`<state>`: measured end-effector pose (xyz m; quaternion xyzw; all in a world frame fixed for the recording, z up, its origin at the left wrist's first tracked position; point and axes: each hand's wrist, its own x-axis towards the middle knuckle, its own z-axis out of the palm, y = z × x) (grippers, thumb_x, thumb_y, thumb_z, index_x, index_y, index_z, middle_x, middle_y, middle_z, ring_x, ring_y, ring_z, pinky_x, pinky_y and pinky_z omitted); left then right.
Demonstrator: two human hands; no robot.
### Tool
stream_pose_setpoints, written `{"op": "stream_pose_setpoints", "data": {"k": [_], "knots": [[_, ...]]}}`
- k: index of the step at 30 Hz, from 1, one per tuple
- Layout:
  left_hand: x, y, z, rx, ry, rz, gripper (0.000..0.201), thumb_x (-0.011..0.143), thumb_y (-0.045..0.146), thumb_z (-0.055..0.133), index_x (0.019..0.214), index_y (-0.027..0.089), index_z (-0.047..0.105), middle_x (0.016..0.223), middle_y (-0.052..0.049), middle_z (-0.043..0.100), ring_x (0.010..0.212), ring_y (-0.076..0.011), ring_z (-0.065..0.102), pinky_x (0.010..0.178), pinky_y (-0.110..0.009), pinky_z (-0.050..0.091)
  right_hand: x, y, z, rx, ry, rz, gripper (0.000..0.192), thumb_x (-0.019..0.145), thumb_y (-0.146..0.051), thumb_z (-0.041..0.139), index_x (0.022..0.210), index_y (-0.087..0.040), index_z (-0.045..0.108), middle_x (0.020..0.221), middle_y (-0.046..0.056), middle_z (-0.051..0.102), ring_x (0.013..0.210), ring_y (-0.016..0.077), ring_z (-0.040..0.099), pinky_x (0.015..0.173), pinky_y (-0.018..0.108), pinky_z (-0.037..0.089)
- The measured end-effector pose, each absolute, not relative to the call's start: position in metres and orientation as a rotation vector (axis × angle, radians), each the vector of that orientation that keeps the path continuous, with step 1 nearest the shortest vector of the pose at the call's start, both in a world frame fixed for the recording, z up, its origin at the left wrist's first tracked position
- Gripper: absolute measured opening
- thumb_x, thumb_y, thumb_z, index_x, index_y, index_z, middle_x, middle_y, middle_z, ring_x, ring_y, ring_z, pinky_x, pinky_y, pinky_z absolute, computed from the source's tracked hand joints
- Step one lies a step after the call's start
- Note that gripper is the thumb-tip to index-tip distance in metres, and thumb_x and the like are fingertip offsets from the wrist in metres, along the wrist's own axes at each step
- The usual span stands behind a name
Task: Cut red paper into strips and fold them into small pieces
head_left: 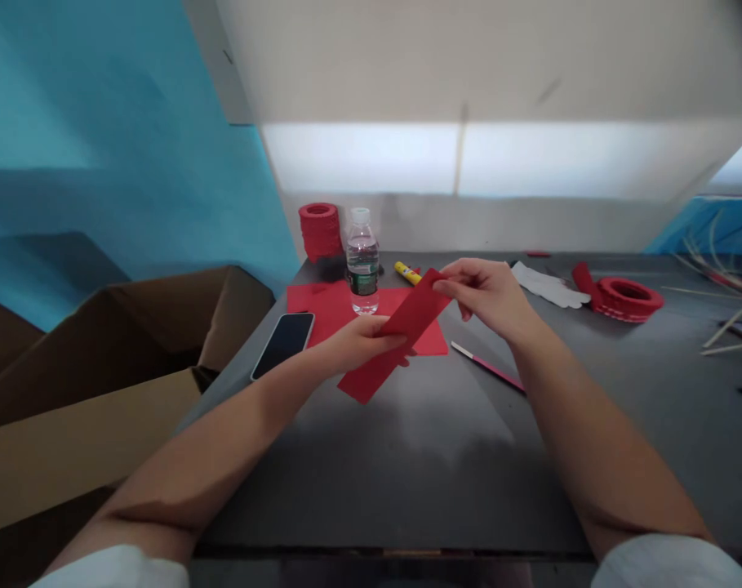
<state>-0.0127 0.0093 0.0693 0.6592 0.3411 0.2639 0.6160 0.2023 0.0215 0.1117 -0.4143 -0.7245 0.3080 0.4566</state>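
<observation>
Held slantwise above the grey table is a red strip [416,314], flat and long, of paper or felt; I cannot tell which. My left hand [371,341] grips it around the middle, thumb on top and fingers underneath. At its upper right end my right hand [477,294] pinches the corner between thumb and finger. Beneath and behind the strip lie red sheets [327,314] on the table. A pink and white stick-like tool [490,367], perhaps a pen or a knife, rests below my right hand.
A water bottle [363,265] stands behind the sheets, beside a red roll [320,231]. A phone [283,343] lies left, a yellow tube [407,273] behind. White gloves [551,286], another red roll [628,299] and pale strands [735,322] are right. An open cardboard box [101,408] adjoins the table's left edge.
</observation>
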Motion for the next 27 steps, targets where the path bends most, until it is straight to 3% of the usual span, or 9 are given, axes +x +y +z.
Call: {"op": "stream_pose_setpoints", "data": {"k": [4,10,13,15,18,20,23,25,27], "knots": [[-0.01,0.007,0.068,1.315,0.79,0.654,0.036,0.077,0.037,0.066,0.101,0.011,0.058,0.089,-0.011,0.067,0.072,-0.0194,0.065,0.071,-0.034,0.049,0.198,0.027,0.103,-0.917,-1.726,1.028,0.024,0.074,-0.036,0.066,0.088,-0.017,0.066,0.049,-0.005,0.052,0.041,0.0077,0.046,0.044,0.021,0.036],[-0.01,0.006,0.07,1.567,0.878,0.576,0.027,0.085,0.034,0.05,0.097,0.012,0.059,0.083,-0.005,0.059,0.071,-0.0153,0.058,0.071,-0.031,0.047,0.205,0.039,0.096,-0.992,-1.605,0.999,0.021,0.072,-0.035,0.069,0.074,-0.014,0.067,0.049,-0.006,0.042,0.042,0.003,0.032,0.039,0.018,0.023],[-0.011,0.011,0.065,2.091,1.223,0.722,0.037,0.086,0.026,0.043,0.118,0.011,0.054,0.092,-0.008,0.055,0.083,-0.0194,0.054,0.078,-0.035,0.045,0.208,0.04,0.097,-0.987,-1.518,1.143,0.041,0.078,-0.051,0.06,0.097,-0.016,0.066,0.053,-0.004,0.047,0.038,0.0045,0.035,0.035,0.019,0.026],[-0.012,0.013,0.06,2.451,1.499,0.846,0.049,0.085,0.021,0.044,0.132,0.011,0.043,0.104,-0.012,0.051,0.095,-0.0233,0.051,0.085,-0.038,0.043,0.207,0.04,0.097,-0.976,-1.499,1.312,0.056,0.081,-0.058,0.052,0.119,-0.018,0.057,0.068,0.001,0.06,0.041,0.0081,0.047,0.035,0.022,0.034],[-0.012,0.014,0.054,2.745,1.701,0.873,0.062,0.082,0.023,0.051,0.14,0.008,0.033,0.107,-0.015,0.05,0.099,-0.0261,0.049,0.087,-0.039,0.041,0.203,0.04,0.094,-1.062,-1.512,1.351,0.07,0.076,-0.046,0.065,0.137,-0.02,0.041,0.089,0.007,0.067,0.057,0.0144,0.062,0.042,0.023,0.045],[-0.012,0.013,0.053,2.773,1.683,0.882,0.068,0.082,0.033,0.056,0.141,0.008,0.031,0.108,-0.016,0.051,0.099,-0.0271,0.049,0.087,-0.038,0.041,0.201,0.042,0.091,-1.109,-1.537,1.227,0.077,0.072,-0.033,0.07,0.14,-0.021,0.036,0.09,0.006,0.068,0.064,0.0153,0.065,0.047,0.023,0.048],[-0.013,0.011,0.058,2.52,1.52,0.876,0.075,0.08,0.043,0.06,0.142,0.013,0.029,0.113,-0.014,0.054,0.1,-0.0269,0.053,0.085,-0.037,0.043,0.203,0.044,0.091,-1.135,-1.661,0.968,0.057,0.075,-0.027,0.065,0.129,-0.02,0.052,0.08,0.003,0.067,0.065,0.0133,0.062,0.051,0.022,0.048],[-0.013,0.011,0.062,2.259,1.304,0.779,0.061,0.081,0.04,0.06,0.134,0.018,0.04,0.11,-0.01,0.059,0.095,-0.0243,0.058,0.081,-0.034,0.045,0.205,0.043,0.094,-1.129,-1.79,0.813,0.032,0.077,-0.027,0.062,0.106,-0.018,0.067,0.075,0.002,0.066,0.065,0.0119,0.059,0.053,0.022,0.047],[-0.013,0.012,0.064,1.967,1.07,0.658,0.042,0.08,0.035,0.061,0.118,0.017,0.055,0.101,-0.008,0.064,0.089,-0.0222,0.062,0.076,-0.033,0.047,0.205,0.04,0.098,-1.093,-1.87,0.739,0.018,0.078,-0.029,0.061,0.086,-0.017,0.07,0.073,0.001,0.066,0.066,0.0114,0.057,0.054,0.021,0.047]]}}
